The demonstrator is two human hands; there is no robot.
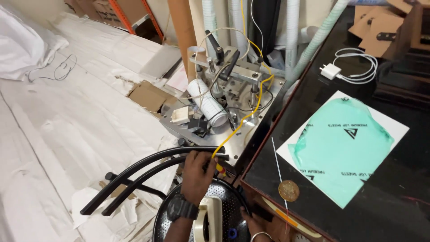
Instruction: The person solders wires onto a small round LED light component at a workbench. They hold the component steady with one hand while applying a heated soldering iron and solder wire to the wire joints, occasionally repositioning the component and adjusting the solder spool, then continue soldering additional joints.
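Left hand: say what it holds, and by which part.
The left hand grips the black curved bars at their upper end, by the machine.

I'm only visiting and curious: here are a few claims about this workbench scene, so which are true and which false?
1. The left hand grips the curved black bars. True.
2. A white charger with its cable lies on the dark table. True.
3. The green plastic sheet lies on the floor. False: it lies on white paper on the dark table.
4. A yellow wire runs across the metal machine. True.
5. The left wrist is bare. False: it wears a black watch.
6. The coin sits on the machine. False: it rests on the table.
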